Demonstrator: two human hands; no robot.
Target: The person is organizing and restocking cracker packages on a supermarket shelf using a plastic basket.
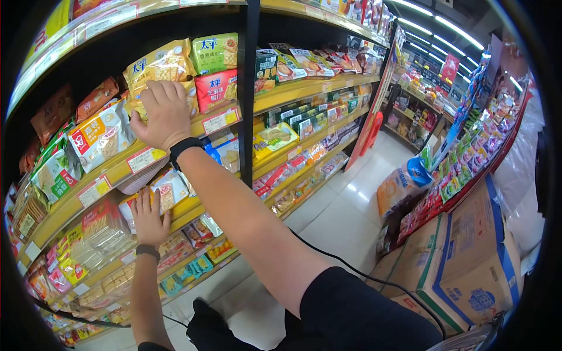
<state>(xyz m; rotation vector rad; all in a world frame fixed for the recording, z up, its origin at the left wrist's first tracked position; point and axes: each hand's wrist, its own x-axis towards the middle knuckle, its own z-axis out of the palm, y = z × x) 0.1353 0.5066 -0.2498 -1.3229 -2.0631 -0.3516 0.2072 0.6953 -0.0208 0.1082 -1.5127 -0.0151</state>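
Observation:
My right hand (164, 117) is on the upper shelf, fingers bent over the front of a yellow cracker pack (192, 99) with the thumb at its left. Part of that pack is hidden behind the hand. Another yellow cracker pack (164, 61) leans above it. To the right stand a green cracker pack (216, 54) and a red one (216, 90). On the shelf below, my left hand (150, 219) lies with fingers stretched out against a white and yellow biscuit pack (172, 192). A white and orange biscuit pack (100, 136) is left of my right hand.
A black shelf post (248, 93) divides the shelving. Behind me to the right are cardboard boxes (474, 257), a large blue and orange bag (404, 184) and a sloped rack of small packets (468, 158). A black cable (363, 272) crosses beside my right arm.

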